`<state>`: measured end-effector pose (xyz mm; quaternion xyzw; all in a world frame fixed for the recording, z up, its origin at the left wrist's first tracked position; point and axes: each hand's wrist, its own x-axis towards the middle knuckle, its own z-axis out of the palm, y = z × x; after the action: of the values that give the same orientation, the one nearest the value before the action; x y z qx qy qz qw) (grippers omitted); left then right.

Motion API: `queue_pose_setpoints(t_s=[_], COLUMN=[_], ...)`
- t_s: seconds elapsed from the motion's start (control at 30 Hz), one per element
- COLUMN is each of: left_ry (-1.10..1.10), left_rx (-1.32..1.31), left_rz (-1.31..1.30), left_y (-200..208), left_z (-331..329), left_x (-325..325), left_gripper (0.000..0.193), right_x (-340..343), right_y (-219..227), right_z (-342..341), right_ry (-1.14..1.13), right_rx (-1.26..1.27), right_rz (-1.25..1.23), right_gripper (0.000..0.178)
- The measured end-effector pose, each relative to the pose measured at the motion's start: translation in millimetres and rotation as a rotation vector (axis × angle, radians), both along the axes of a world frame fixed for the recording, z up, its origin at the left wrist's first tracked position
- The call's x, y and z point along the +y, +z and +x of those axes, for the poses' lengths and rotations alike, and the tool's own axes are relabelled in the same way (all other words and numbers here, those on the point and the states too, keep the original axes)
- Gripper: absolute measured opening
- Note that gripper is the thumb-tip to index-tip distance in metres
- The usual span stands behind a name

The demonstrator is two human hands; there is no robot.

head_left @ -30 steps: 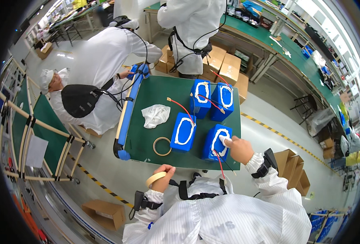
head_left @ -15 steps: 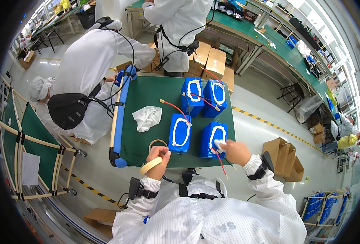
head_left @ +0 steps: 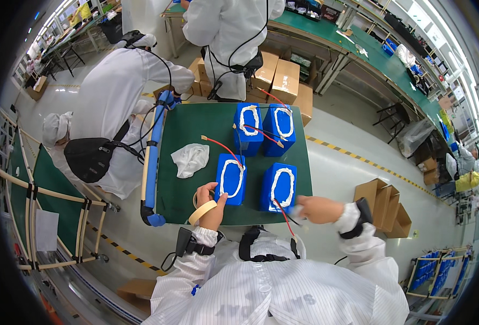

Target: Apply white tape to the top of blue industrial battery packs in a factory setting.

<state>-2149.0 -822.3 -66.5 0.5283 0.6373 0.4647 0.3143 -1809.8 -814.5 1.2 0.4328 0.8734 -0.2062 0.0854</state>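
Two tan rings of tape are at my left hand (head_left: pixel 211 211): a tape roll (head_left: pixel 202 213) hooked in it, and a thinner ring partly hidden by its fingers. Its fingertips touch the lower left corner of a blue battery pack (head_left: pixel 230 181) with a white bead oval and a red wire on top. My right hand (head_left: pixel 323 210), closed and smeared by motion, is just right of another blue pack (head_left: pixel 277 187) with a similar oval. A small whitish thing, too blurred to name, shows at its fingers. This pack's red wire (head_left: pixel 286 219) hangs over the near edge.
Two more blue packs (head_left: pixel 248 129) with white ovals stand at the far side of the green table (head_left: pixel 188 130). A crumpled white cloth (head_left: pixel 190 160) lies left. A blue-padded rail (head_left: pixel 154 149) edges the table, beside a bending co-worker (head_left: pixel 115 81). Open cartons (head_left: pixel 383 203) stand right on the floor.
My right hand has moved off the near right pack's top to its right side, baring the whole oval. My left hand has come up to the near left pack's corner.
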Motion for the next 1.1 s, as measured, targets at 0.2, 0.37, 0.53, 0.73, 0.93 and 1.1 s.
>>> queue_pose_setpoints(t_s=[0.2, 0.37, 0.53, 0.73, 0.93, 1.1], left_ry=[0.024, -0.009, 0.023, 0.000, -0.003, -0.018], left_rx=[-0.022, -0.044, 0.006, -0.007, 0.021, 0.005], left_rz=[-0.041, -0.035, -0.048, -0.047, -0.043, -0.030], left_y=[-4, -6, -5, -8, -10, -11], left_z=[1, -2, -3, -2, -5, -4], left_x=[-1, 1, -1, 0, -1, 0], left_gripper=[0.038, 0.037, 0.037, 0.037, 0.037, 0.037], right_x=[14, -15, 7, -3, 23, 31], right_y=[25, 17, -2, 15, 10, -7], right_z=[-3, -54, -31, -62, -34, -66], right_ry=[-0.554, -0.089, -0.568, -0.203, -0.616, -0.444], right_rx=[-0.232, -0.046, -0.279, -0.052, -0.048, 0.287], right_rz=[0.247, 0.107, 0.328, 0.098, 0.414, 0.429], right_gripper=[0.043, 0.043, 0.042, 0.038, 0.032, 0.038])
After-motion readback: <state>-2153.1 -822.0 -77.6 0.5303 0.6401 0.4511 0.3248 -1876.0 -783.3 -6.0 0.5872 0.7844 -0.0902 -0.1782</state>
